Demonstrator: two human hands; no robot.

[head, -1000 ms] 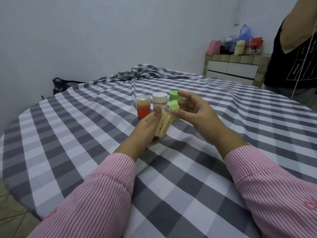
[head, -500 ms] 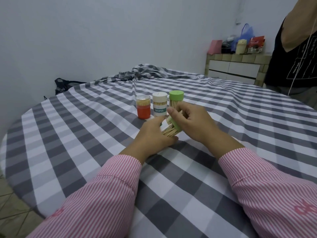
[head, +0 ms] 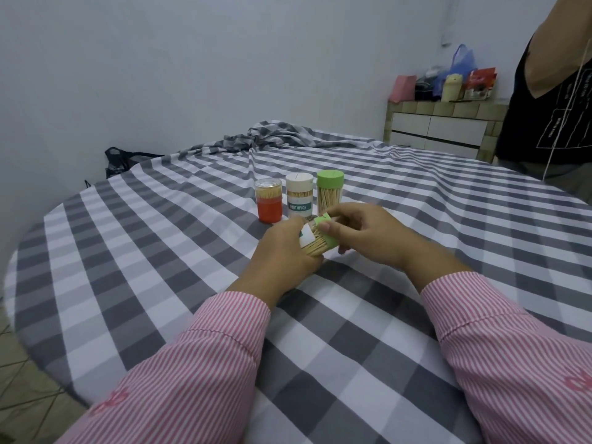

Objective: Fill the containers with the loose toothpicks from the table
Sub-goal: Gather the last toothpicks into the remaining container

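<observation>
- The person sits at a round bench draped in a grey-and-white check cloth, both arms in pink striped sleeves reaching toward its middle.
- The left hand is curled round a bundle of toothpicks; its grip is closed on them, thumb on top, with a small white label showing against the picks.
- The right hand holds a green-capped container tilted on its side, its grip pinching the green part with thumb and fingers; the bundle's far end meets that container, and I cannot tell how far in it sits.
- Both hands touch each other just above the cloth, near the bench's centre.
- At about twelve o'clock from the hands, just beyond them, stand three upright containers in a row: an orange-based jar at the left, a white one marked TOOTHPICK in the middle, and a green-lidded jar at the right, all showing picks inside.
- At two o'clock, well apart, another person in a black top stands by the bench's edge.
</observation>
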